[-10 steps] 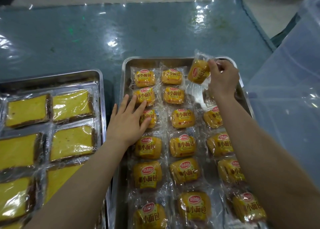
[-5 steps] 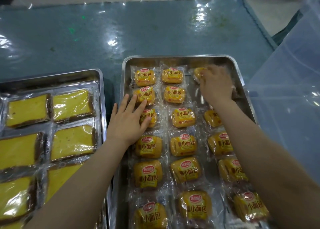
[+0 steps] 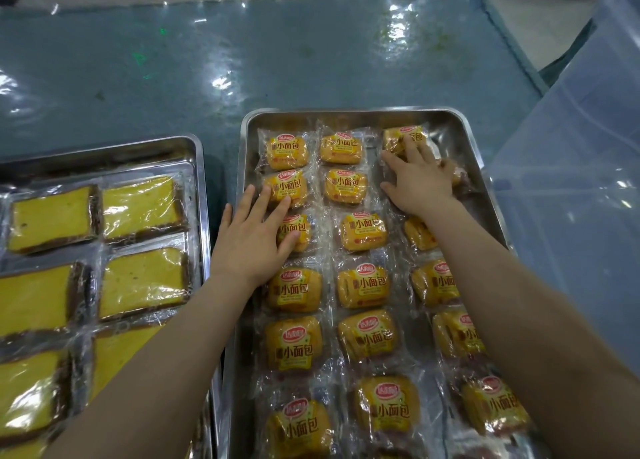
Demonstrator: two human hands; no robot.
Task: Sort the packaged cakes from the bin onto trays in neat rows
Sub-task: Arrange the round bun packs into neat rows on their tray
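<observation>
A steel tray holds several small orange packaged cakes laid in three columns. My right hand lies flat with spread fingers on the far end of the right column, touching the top cake and covering the one below it. My left hand rests flat on the tray's left rim, fingers straight over the second cake and third cake of the left column. Neither hand grips anything.
A second steel tray at left holds several flat yellow cake slices in clear wrap. A translucent plastic bin stands at right, touching the tray's side. The table is covered with a blue-grey plastic sheet.
My right hand has lowered the cake it held above the tray's far right corner, set it down at the top of the right column, and now lies flat on it. My left hand stayed put.
</observation>
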